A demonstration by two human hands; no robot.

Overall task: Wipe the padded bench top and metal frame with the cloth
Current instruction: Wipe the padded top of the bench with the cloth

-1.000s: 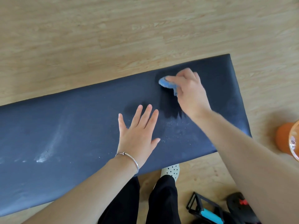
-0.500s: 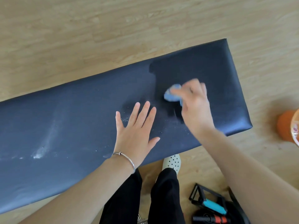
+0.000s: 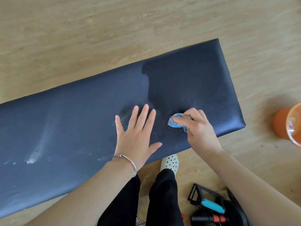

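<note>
The left hand [image 3: 137, 136] lies flat on the bench [image 3: 73, 128], fingers straight and spread, arm reaching in from below. The right hand [image 3: 197, 129] — fingers curled — pinches the cloth [image 3: 175, 122] and presses it on the pad near the bench's right end.

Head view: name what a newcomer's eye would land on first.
The dark padded bench top fills the middle, its right end wiped darker while a white dusty streak marks the left part. Near the front edge the right hand grips a blue cloth against the pad, and the left hand lies flat beside it.
</note>
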